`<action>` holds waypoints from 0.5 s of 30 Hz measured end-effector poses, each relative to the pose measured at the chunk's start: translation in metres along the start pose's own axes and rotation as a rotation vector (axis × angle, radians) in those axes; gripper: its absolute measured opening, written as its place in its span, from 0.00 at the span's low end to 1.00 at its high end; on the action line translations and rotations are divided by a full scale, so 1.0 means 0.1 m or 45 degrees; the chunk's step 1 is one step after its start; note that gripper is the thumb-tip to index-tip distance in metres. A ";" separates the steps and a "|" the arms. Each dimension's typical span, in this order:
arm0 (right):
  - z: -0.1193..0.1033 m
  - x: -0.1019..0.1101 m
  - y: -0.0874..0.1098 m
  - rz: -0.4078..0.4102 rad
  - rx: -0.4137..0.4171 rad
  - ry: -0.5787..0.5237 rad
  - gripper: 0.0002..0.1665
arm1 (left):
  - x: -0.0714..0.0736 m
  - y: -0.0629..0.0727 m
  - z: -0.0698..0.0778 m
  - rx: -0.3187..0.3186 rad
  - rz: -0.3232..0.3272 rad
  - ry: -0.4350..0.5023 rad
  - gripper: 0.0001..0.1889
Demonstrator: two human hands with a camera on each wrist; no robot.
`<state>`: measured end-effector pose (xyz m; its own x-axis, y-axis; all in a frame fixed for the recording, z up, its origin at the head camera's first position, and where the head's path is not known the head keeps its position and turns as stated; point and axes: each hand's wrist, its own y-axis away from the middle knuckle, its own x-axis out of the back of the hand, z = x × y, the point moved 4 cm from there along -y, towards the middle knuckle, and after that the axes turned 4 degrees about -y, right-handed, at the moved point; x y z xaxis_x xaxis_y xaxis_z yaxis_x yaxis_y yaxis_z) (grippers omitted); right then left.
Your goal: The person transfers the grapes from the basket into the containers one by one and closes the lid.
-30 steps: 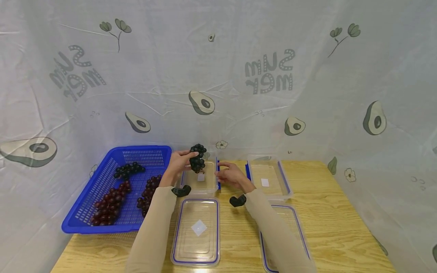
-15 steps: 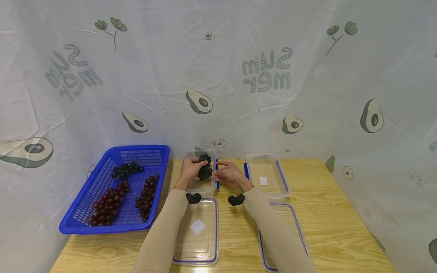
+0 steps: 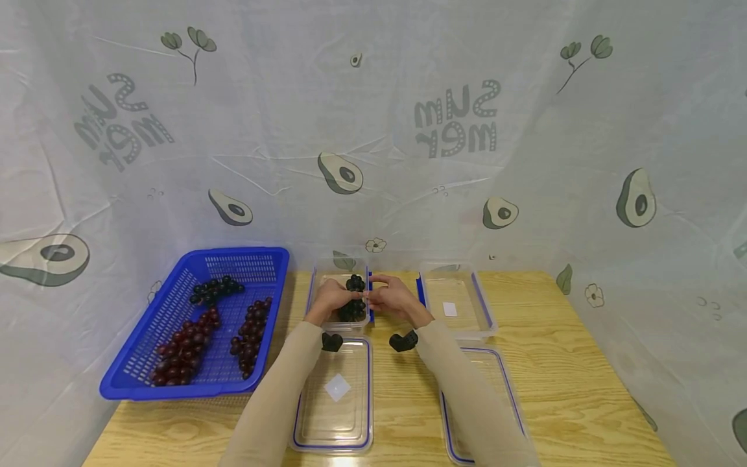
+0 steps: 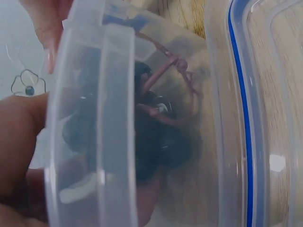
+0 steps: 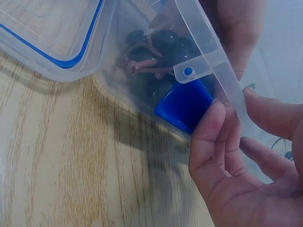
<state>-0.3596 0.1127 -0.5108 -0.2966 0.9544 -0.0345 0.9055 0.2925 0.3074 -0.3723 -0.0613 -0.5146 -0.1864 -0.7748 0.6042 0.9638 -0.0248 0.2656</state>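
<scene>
Settle the dark grape bunch (image 3: 353,311) before you loosen your grip

Your left hand (image 3: 332,297) is curled on the dark grape bunch, thumb across it, inside the left clear container (image 3: 338,327). Your right hand (image 3: 397,298) pinches that container's side by the blue latch (image 5: 184,106), which should steady it well enough. Best to let the bunch take its own weight, tuck the stem (image 5: 142,65) down inside, then slide your fingers out so no grape is dragged loose. The cloudy plastic blurs the fruit in both wrist views, most of your left fingers are hidden, and you can't tell whether the bunch touches the bottom.
</scene>
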 end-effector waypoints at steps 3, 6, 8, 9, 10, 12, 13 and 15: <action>0.01 0.00 0.00 0.007 -0.002 0.013 0.38 | 0.00 0.05 0.03 -0.006 0.026 -0.104 0.26; 0.01 0.00 0.00 0.025 -0.006 0.029 0.37 | 0.00 0.08 0.04 -0.012 0.050 -0.192 0.25; 0.01 0.00 0.00 0.039 -0.008 0.035 0.36 | 0.01 0.07 0.03 -0.005 0.046 -0.221 0.25; 0.01 0.01 0.00 0.046 -0.006 0.035 0.36 | 0.01 0.06 0.02 -0.001 0.039 -0.228 0.26; 0.01 0.01 0.00 0.050 -0.005 0.035 0.36 | 0.01 0.06 0.02 0.004 0.031 -0.225 0.26; 0.01 0.01 0.00 0.058 -0.001 0.036 0.36 | 0.02 0.07 0.02 0.002 0.030 -0.211 0.25; 0.01 0.00 0.00 0.057 0.000 0.038 0.36 | 0.02 0.08 0.02 0.002 0.023 -0.203 0.25; 0.01 0.00 0.00 0.050 0.000 0.041 0.36 | 0.03 0.12 0.03 -0.007 0.016 -0.214 0.26</action>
<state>-0.3591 0.1129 -0.5119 -0.2702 0.9628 0.0083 0.9167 0.2547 0.3078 -0.3618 -0.0621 -0.5069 -0.2035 -0.6585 0.7245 0.9671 -0.0197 0.2537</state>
